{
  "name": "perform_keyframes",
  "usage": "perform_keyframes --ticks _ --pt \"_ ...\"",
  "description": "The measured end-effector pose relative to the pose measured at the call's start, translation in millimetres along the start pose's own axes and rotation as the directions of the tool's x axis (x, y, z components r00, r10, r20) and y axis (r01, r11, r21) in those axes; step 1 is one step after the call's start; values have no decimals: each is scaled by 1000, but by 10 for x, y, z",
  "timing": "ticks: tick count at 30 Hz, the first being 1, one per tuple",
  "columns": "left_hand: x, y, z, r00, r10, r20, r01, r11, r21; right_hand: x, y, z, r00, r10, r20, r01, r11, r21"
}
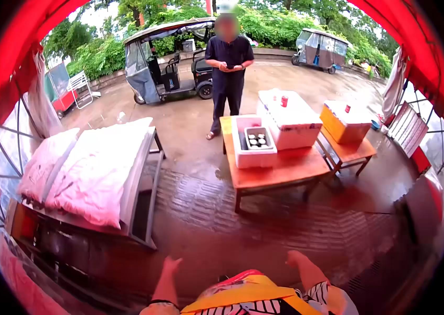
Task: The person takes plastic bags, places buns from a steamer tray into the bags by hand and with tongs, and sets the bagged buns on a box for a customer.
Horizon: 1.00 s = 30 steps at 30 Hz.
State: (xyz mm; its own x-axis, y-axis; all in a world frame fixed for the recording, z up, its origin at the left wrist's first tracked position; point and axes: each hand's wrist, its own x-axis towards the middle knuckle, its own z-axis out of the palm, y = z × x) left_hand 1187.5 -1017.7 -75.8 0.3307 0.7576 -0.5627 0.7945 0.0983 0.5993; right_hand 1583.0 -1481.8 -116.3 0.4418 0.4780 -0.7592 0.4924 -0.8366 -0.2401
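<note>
My left hand [170, 264] hangs low in front of me, its thumb and fingers apart and nothing in them. To its left stands a rack draped with a pinkish-white quilt [93, 173]; the hand does not touch it. My right hand [296, 258] reaches forward over the wet floor, bare, with fingers partly spread. Beyond it is an orange wooden table [280, 176]. An open white foam box [256, 160] on that table holds a smaller tray of several white-topped containers [257, 140]. Beside it sits a large closed foam box [298, 137] with a red can [284, 101] on its lid.
A person [228, 68] in dark clothes stands behind the table, both hands around a small dark object. A smaller table [356, 152] carries an orange-sided box [344, 128]. Three-wheeled vehicles [172, 68] are parked outside. Red canopy [9, 84] surrounds me.
</note>
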Motion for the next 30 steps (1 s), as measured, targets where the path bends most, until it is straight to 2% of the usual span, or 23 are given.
perform_keyframes --ticks 1,2,3,6,9,10,11,13,14,15,16,17,18,20,21,22,23,24,25,26,27,29,30 --pt "351 514 97 983 184 -24 -174 957 230 183 -99 -124 998 39 44 -43 994 96" --pt "907 943 274 965 252 75 -261 953 155 281 -265 -339 997 71 32 -76 979 188" --pt "911 1732 208 853 510 113 -522 840 149 238 -535 -631 994 108 24 -111 954 279" --pt "1340 3123 98 713 665 224 -688 725 37 1473 -284 -901 944 118 307 -178 968 175" --pt "2203 3630 -45 817 495 295 -502 863 -58 2483 -572 -1499 963 184 198 -245 904 351" --pt "2592 3624 -129 856 413 310 -425 904 -31 2595 -945 -2018 953 267 145 -286 949 130" --pt "2943 3384 -211 892 309 330 -330 944 8 2832 -1184 -2327 948 242 208 -285 934 214" --pt "3246 3006 -339 938 270 219 -311 932 187 3171 -1345 -2628 930 194 312 -306 880 362" --pt "3714 2242 -380 870 466 162 -459 645 611 3296 -1533 -2812 962 136 238 -228 878 421" --pt "4133 1940 -601 955 190 229 -295 698 652 3563 -1824 -3178 983 87 162 -155 867 473" --pt "4169 1846 -901 935 -284 211 92 772 629 3514 -2033 -3502 996 51 76 -83 853 516" --pt "4029 1750 -1132 956 -245 159 101 788 607 3421 -2195 -3813 998 65 0 -53 812 581" --pt "4130 1836 -1277 953 -275 129 172 840 515 3485 -2245 -4148 996 66 56 -85 871 484" --pt "4598 2333 -1411 958 -269 100 223 917 330 3500 -2064 -4687 985 165 53 -157 727 669" --pt "4908 2718 -1346 965 -230 129 191 946 260 3650 -1760 -4727 950 303 -75 -143 635 759" --pt "5247 3105 -1229 967 -186 172 147 965 218 3079 -1817 -5228 908 364 -207 -53 591 805" --pt "5562 3470 -1098 963 -141 229 94 974 206 3168 -1504 -5315 672 621 -404 -190 672 716" --pt "5852 3811 -958 953 -103 284 44 978 205 2991 -996 -5429 578 774 -259 -343 518 784" --pt "6124 4137 -848 940 -68 333 -6 976 217 3063 -251 -5305 349 860 -372 -342 487 804" --pt "6447 4419 -785 927 -35 373 -55 972 227 2337 -294 -5695 306 928 -211 -194 278 941" --pt "6764 4693 -784 920 -6 392 -95 967 238 1902 -190 -5832 123 969 -213 -144 230 963" --pt "7423 5203 -837 914 31 406 -141 959 245 1205 -20 -6056 -117 985 -126 -90 115 989" --pt "7727 5473 -925 914 55 401 -169 953 253 861 -78 -6204 -174 978 -110 -35 106 994"
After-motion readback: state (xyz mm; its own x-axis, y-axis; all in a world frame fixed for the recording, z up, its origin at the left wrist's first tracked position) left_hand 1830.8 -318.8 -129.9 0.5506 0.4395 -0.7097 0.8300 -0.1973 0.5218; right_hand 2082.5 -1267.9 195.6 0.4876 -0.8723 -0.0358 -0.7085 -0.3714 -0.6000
